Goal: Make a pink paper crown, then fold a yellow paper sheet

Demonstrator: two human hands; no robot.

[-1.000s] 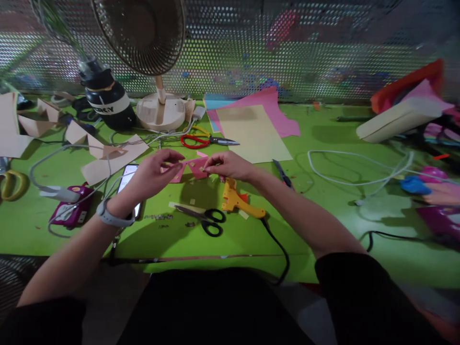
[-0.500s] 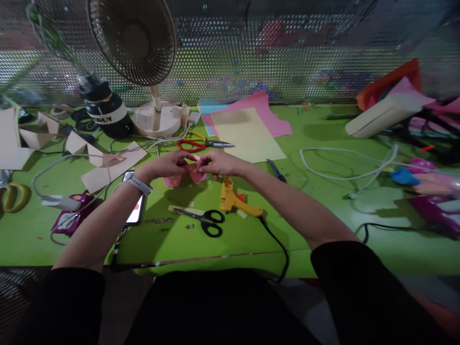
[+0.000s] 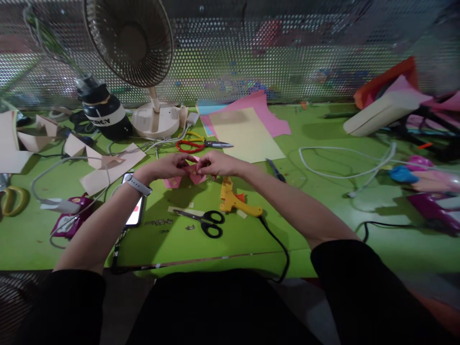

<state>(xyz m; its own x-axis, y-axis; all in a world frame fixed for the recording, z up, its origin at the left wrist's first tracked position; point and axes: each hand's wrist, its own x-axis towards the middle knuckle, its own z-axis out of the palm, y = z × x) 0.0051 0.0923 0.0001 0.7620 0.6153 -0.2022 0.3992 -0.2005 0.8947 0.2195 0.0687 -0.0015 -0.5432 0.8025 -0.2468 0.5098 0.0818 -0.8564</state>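
Observation:
Both hands meet over a folded piece of pink paper [image 3: 196, 177] near the middle of the green table. My left hand [image 3: 168, 166], with a white watch band on its wrist, has its fingers closed on the paper's left part. My right hand [image 3: 215, 164] pinches the same paper from the right, thumb and forefinger pressed together. The fingers partly hide the paper's shape. Just below the right hand lies a yellow glue gun [image 3: 235, 199]. Black-handled scissors [image 3: 206, 220] rest nearer me, beside a thin pale strip and small scattered bits [image 3: 158, 222].
Behind the hands lie red-and-yellow-handled scissors [image 3: 190, 144] and yellow paper [image 3: 247, 134]. A fan [image 3: 154, 122] and a dark bottle [image 3: 106, 115] stand at the back left. A lit phone [image 3: 135, 211] lies under the left forearm. A utility knife [image 3: 275, 170] and white cable [image 3: 323, 175] are right.
The hands and pink paper stay almost in place, with only slight finger movement at most. The whole view has shifted slightly.

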